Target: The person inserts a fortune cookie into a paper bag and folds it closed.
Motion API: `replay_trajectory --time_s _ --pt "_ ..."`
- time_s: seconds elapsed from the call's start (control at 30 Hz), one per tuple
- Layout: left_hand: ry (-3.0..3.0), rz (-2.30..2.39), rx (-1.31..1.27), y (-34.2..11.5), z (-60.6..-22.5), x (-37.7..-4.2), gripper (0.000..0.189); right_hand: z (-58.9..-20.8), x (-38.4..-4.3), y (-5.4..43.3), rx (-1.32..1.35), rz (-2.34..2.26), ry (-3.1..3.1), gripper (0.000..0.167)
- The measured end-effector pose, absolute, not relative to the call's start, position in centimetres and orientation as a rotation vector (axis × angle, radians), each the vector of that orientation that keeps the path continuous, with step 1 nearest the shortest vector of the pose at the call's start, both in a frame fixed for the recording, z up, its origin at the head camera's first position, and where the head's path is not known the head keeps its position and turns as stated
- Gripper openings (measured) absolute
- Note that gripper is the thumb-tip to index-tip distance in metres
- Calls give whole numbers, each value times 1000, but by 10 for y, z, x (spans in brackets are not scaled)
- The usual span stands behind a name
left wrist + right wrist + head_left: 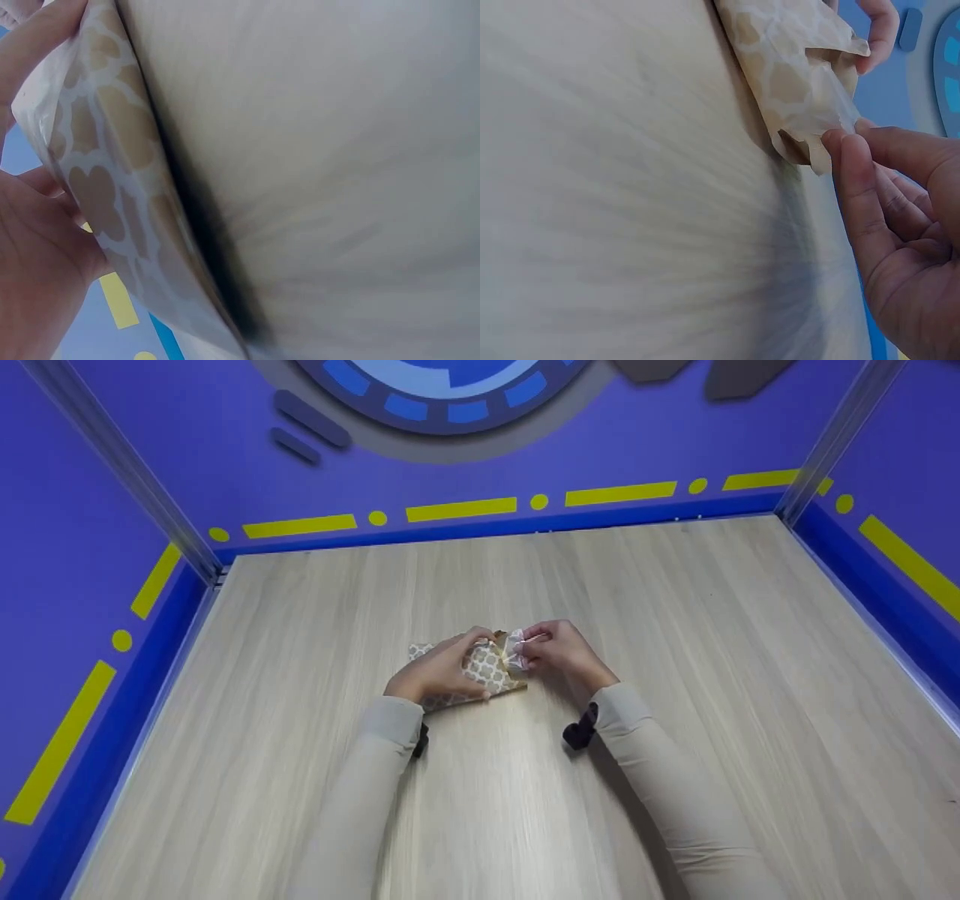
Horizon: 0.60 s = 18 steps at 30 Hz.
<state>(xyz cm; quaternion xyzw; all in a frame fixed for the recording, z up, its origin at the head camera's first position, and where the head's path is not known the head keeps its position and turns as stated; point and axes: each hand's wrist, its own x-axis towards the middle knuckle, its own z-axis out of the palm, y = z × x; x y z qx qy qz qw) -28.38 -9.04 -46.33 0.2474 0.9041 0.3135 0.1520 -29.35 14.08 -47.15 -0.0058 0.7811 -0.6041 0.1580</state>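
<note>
A tan paper packet (486, 666) with a white lattice pattern lies near the middle of the table, its right end open with ragged edges. My left hand (442, 666) grips it from the left, thumb on the near side and fingers over the far side. At the open end, my right hand (564, 651) pinches a thin, see-through plastic piece (834, 97) between thumb and fingertips. Part of that plastic sits inside the packet's mouth, so its full shape is hidden. In the left wrist view the packet (94, 187) stands close beside the palm.
A pale wood-grain table (675, 720) spreads around both hands. Blue panels with yellow dashes (461, 509) border its back and sides, joined by metal corner posts (832, 442). A small black device (580, 727) is strapped at the right wrist.
</note>
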Motion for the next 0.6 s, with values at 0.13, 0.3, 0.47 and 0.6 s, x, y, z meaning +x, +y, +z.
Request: replay_trajectory --time_s 0.13,0.3,0.47,0.6 --pt "2598 896 715 -90 -463 -284 78 -470 -293 138 10 -1734 2224 28" --pt "2597 897 713 -90 -464 -283 79 -470 -293 134 11 -1719 2238 27" --pt "2603 892 713 -90 -465 -284 81 -470 -293 131 8 -1726 2218 26" --pt "2598 893 728 -90 -464 -284 81 -469 -293 127 -17 -1756 2191 26"
